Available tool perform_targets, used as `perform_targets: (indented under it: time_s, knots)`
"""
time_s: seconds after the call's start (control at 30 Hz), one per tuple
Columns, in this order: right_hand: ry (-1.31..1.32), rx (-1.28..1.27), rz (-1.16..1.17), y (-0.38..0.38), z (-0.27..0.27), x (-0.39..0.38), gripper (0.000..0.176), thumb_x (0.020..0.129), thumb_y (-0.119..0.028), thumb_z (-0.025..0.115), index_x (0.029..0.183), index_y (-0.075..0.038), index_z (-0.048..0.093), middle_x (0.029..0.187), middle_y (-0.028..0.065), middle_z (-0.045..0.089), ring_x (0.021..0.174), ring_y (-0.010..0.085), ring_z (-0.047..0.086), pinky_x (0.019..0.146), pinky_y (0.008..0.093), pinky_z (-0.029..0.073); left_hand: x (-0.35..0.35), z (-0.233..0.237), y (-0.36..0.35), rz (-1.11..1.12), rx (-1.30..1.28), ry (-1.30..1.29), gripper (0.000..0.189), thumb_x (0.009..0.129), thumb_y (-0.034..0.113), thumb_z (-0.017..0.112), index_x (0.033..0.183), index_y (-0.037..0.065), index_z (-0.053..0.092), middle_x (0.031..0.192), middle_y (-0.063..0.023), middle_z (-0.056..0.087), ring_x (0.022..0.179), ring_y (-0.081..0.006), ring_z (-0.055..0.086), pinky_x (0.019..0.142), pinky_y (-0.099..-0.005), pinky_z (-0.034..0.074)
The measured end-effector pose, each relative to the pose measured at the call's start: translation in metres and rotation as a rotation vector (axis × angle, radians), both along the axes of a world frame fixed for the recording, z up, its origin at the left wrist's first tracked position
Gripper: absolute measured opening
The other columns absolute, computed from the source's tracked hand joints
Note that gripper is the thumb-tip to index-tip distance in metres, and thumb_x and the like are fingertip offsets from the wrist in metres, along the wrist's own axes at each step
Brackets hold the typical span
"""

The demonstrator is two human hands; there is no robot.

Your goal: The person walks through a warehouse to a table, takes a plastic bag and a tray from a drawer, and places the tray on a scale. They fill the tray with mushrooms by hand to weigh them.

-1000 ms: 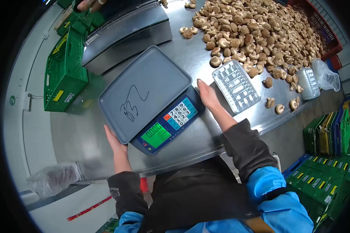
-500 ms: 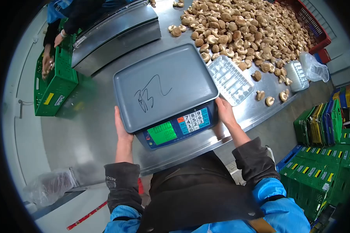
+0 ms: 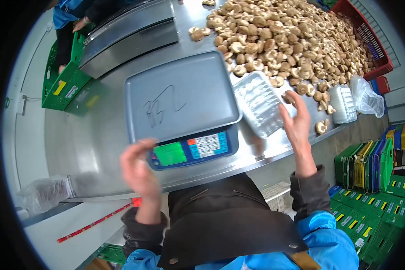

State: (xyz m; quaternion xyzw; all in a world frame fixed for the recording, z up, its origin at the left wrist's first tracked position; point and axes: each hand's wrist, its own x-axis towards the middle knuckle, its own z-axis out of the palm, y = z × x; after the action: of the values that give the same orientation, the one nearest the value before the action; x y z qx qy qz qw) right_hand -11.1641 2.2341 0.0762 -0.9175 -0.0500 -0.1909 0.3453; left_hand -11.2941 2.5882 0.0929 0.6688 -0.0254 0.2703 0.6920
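Note:
A digital weighing scale with a grey pan point(image 3: 180, 96) stands in front of me, dark scribbled marks on the pan and its display lit green. My left hand point(image 3: 139, 171), blurred by motion, is at the scale's near left corner, fingers loosely bent and apart, with nothing seen in it. Over the table's right side, my right hand point(image 3: 297, 123) has its thumb and forefinger apart, with the fingertips right at a brown mushroom point(image 3: 289, 97). A clear plastic tray point(image 3: 260, 104) lies between the scale and that hand.
Mushrooms point(image 3: 297, 38) are heaped at the back right, before a red crate point(image 3: 384, 60). Stacked clear trays point(image 3: 342, 104) and a plastic bag point(image 3: 366, 96) sit at the right edge. Another person's hand point(image 3: 80, 24) is near a green crate point(image 3: 67, 85). More green crates point(image 3: 369, 216) stand lower right.
Both hands have let go of the scale's sides. The right hand has moved right to the loose mushrooms beside the tray; the left has drawn back to the near corner. The view has shifted slightly.

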Motion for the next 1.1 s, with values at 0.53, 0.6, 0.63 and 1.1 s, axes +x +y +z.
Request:
perform_targets:
  time_s: [0.53,0.6,0.63,1.1]
  knots:
    - [0.404,0.405,0.354,-0.055,-0.017,-0.019,0.087,0.061,-0.022,0.068,0.136,0.001,0.03,0.13,0.0234,0.039,0.121,0.035,0.042,0.102,0.0379,0.033,0.088,-0.095,-0.229,-0.282,-0.989,0.746,0.042,0.092,0.026,0.054,0.125,0.003,0.043,0.117,-0.0105,0.054,0.103,-0.0224,0.056,0.087,-0.0384,0.047]
    - [0.424,0.347,0.344,-0.061,0.01,-0.053,0.092,0.061,-0.024,0.072,0.136,0.004,0.026,0.133,0.0256,0.033,0.125,0.0383,0.035,0.104,0.0411,0.031,0.065,-0.089,-0.228,-0.324,-0.86,0.82,0.04,0.092,0.026,0.053,0.124,0.003,0.044,0.116,-0.0109,0.054,0.101,-0.0227,0.057,0.086,-0.0391,0.048]
    - [0.411,0.276,0.34,-0.065,0.017,-0.067,0.093,0.061,-0.025,0.074,0.135,0.005,0.025,0.134,0.0264,0.032,0.127,0.0395,0.032,0.105,0.0421,0.029,0.058,-0.084,-0.228,-0.365,-0.734,0.869,0.039,0.092,0.025,0.053,0.123,0.003,0.044,0.115,-0.0113,0.055,0.099,-0.023,0.057,0.084,-0.0398,0.049]
    - [0.317,-0.529,-0.084,-0.125,0.023,-0.014,0.075,0.061,-0.024,0.07,0.128,-0.005,0.044,0.128,0.0275,0.041,0.115,0.0441,0.043,0.093,0.0461,0.038,0.149,-0.14,-0.385,-0.838,-0.775,1.242,0.038,0.092,0.033,0.051,0.115,0.003,0.052,0.104,-0.0091,0.06,0.09,-0.0247,0.061,0.065,-0.0443,0.053]
